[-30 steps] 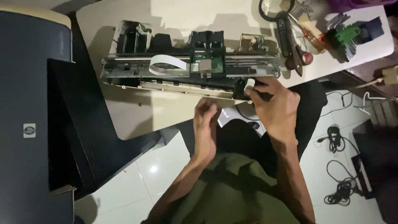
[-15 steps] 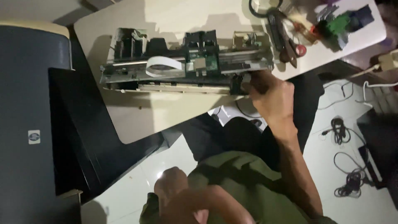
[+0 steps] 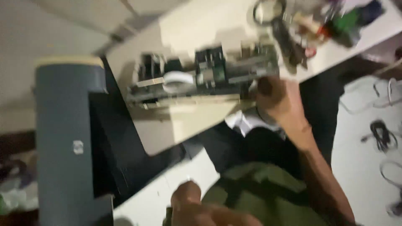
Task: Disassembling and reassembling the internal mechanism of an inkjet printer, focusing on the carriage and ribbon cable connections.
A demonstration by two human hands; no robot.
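The picture is blurred, so fine detail is lost. The right hand (image 3: 279, 102) is closed over the right end of a stripped printer mechanism (image 3: 201, 77), fingers wrapped on its front edge. The mechanism lies flat on the pale counter (image 3: 184, 125), its long axis stretching away to the left of that hand and tilted slightly, the far left end sitting a little lower in the view than the held end. A white ribbon cable (image 3: 178, 77) loops across its middle, and a green circuit board (image 3: 211, 69) sits just right of that. Beyond the right hand, toward the counter's far corner, lies a blurred clutter of tools (image 3: 310, 29). Just below the hand a white sheet or cloth (image 3: 247, 121) rests on the lap. The left hand (image 3: 197, 207) is low, near the body, well apart from the mechanism; whether its fingers are apart or curled together cannot be told. Far left of both hands stands a dark printer casing (image 3: 67, 142).
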